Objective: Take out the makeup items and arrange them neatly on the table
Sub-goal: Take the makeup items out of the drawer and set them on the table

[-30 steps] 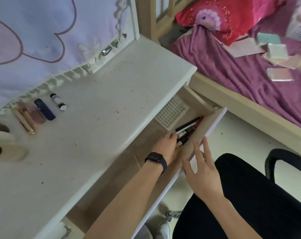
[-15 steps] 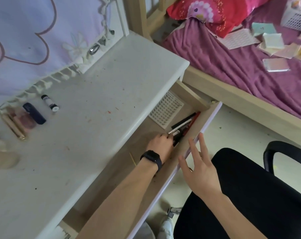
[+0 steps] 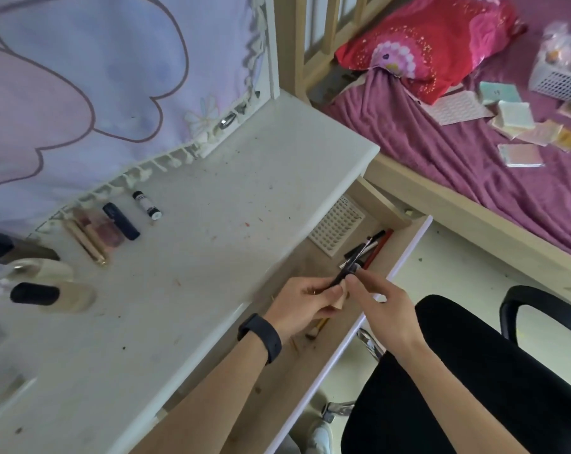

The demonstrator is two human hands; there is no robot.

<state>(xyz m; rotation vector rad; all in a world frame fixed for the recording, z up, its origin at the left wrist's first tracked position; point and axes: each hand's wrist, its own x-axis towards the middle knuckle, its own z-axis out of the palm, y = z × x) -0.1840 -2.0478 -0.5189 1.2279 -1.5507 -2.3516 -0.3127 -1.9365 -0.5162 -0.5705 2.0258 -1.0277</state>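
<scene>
Currently, both hands are meeting just above the open wooden drawer that is sticking out from under the white table. The left hand, wearing a black wristband, is curling its fingers round the lower end of a slim black makeup pen, and a small beige piece is showing just under those fingers, though what it is I cannot tell. The right hand is pinching the same pen a little higher up between thumb and forefinger, while its other fingers are lying loosely bent. The pen is tilting up and away from the person, over the drawer and clear of the table. Inside the drawer, black and red pencils are lying along the front wall, beside a white grid-patterned tray. On the table, near the hanging cloth at the back, a small white tube with black ends, a dark navy tube, a pinkish clear tube and a gold stick are lying side by side in a row. Farther left, a beige bottle with a black cap is lying on its side.
</scene>
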